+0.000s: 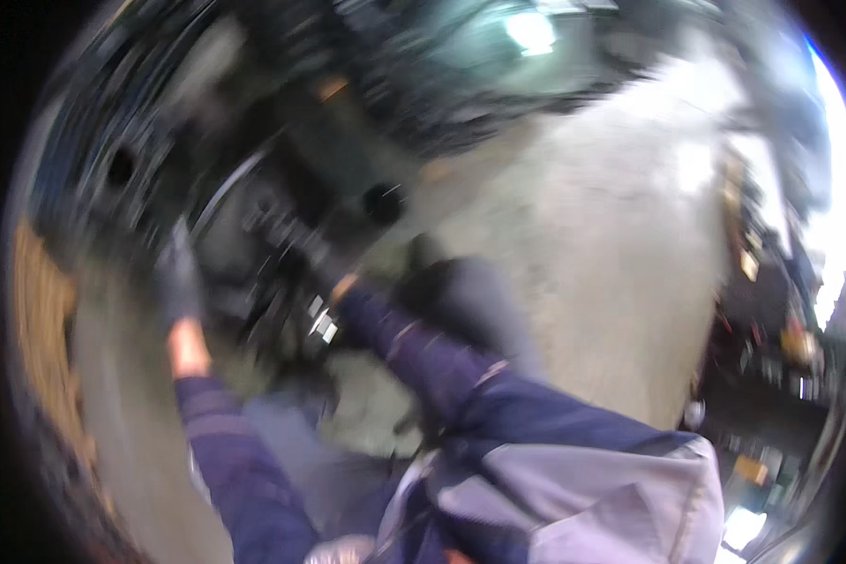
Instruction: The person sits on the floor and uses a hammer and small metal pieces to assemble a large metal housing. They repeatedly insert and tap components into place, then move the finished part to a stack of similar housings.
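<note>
The whole view is smeared by motion. My left hand (pixel 180 277), in a grey glove, reaches forward at the left, its wrist bare below a dark blue sleeve. It is beside a dark machine-like assembly (pixel 230 202) with a pale curved edge; contact cannot be made out. My right hand (pixel 321 266), also in a dark glove, extends to the right side of the same assembly. Blur hides its fingers and anything they may hold. A small shiny piece (pixel 323 322) shows below the right hand, too blurred to name.
A pale concrete floor (pixel 611 235) spreads to the right. Dark shelving or equipment with mixed items (pixel 771 348) lines the right edge. Brown ribbed material (pixel 42 310) stands at the far left. A round black part (pixel 383 201) lies beyond my right hand.
</note>
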`<state>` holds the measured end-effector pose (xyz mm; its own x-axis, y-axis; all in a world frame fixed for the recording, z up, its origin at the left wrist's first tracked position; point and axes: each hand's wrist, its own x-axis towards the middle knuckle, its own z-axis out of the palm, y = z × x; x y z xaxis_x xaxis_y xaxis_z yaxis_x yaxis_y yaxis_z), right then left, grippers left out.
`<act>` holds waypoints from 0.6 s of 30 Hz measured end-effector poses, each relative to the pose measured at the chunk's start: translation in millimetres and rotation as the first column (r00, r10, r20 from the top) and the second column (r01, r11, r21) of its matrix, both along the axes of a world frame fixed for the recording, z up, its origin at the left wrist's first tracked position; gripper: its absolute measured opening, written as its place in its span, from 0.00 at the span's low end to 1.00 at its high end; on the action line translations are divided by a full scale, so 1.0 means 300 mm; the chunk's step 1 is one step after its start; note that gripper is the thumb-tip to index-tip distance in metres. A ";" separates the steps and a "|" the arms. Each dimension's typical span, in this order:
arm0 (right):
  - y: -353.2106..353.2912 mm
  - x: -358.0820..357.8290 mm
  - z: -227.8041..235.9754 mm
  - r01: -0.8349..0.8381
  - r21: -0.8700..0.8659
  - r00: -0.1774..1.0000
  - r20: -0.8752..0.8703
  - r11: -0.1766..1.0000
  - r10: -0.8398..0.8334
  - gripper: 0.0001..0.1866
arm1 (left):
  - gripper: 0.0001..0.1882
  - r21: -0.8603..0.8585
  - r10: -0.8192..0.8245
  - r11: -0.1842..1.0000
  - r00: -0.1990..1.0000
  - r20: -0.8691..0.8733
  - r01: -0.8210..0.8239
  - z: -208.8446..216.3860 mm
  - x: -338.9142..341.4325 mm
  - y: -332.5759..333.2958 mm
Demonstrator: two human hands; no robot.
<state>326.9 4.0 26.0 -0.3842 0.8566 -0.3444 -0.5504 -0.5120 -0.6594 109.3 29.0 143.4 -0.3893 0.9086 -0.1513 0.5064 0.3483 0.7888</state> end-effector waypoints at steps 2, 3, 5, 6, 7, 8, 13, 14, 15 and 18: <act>-0.015 0.005 0.033 -0.038 -0.053 0.999 0.001 0.998 0.038 0.32 | 0.40 -0.045 0.138 0.989 0.990 -0.016 -0.139 -0.040 -0.055 -0.056; -0.019 0.008 0.051 -0.054 -0.107 0.998 -0.044 0.993 0.049 0.33 | 0.43 -0.008 0.232 0.973 0.971 -0.052 -0.233 -0.062 -0.061 -0.059; -0.021 0.004 0.087 -0.083 -0.239 0.990 -0.132 0.967 0.052 0.35 | 0.45 -0.052 0.196 0.974 0.932 -0.305 -0.221 -0.066 -0.084 -0.070; -0.020 0.002 0.101 -0.141 -0.257 0.973 -0.217 0.956 0.085 0.37 | 0.45 -0.164 0.084 0.970 0.876 -0.474 -0.182 -0.060 -0.082 -0.049; -0.014 -0.004 0.115 -0.075 -0.313 0.995 -0.084 0.947 0.051 0.35 | 0.43 -0.129 0.071 0.981 0.880 -0.470 -0.148 -0.051 -0.072 -0.041; -0.011 -0.004 0.121 -0.086 -0.269 0.984 -0.174 0.959 0.040 0.34 | 0.42 -0.090 0.068 0.988 0.868 -0.491 -0.128 -0.036 -0.054 -0.028; 0.012 -0.007 0.121 0.013 -0.447 0.980 -0.172 0.894 -0.101 0.35 | 0.37 -0.107 0.054 0.986 0.854 -0.517 -0.128 0.067 0.040 0.008; 0.016 -0.003 0.111 -0.030 -0.414 0.972 -0.223 0.910 -0.069 0.34 | 0.34 -0.109 0.043 0.987 0.837 -0.545 -0.121 0.080 0.050 0.025; 0.017 -0.004 0.103 -0.021 -0.413 0.974 -0.215 0.910 -0.075 0.34 | 0.35 -0.110 0.033 0.987 0.815 -0.578 -0.118 0.089 0.050 0.037; 0.018 -0.008 0.082 -0.166 -0.453 0.946 -0.322 0.876 0.013 0.36 | 0.37 -0.119 0.009 0.987 0.766 -0.643 -0.112 0.084 0.018 0.050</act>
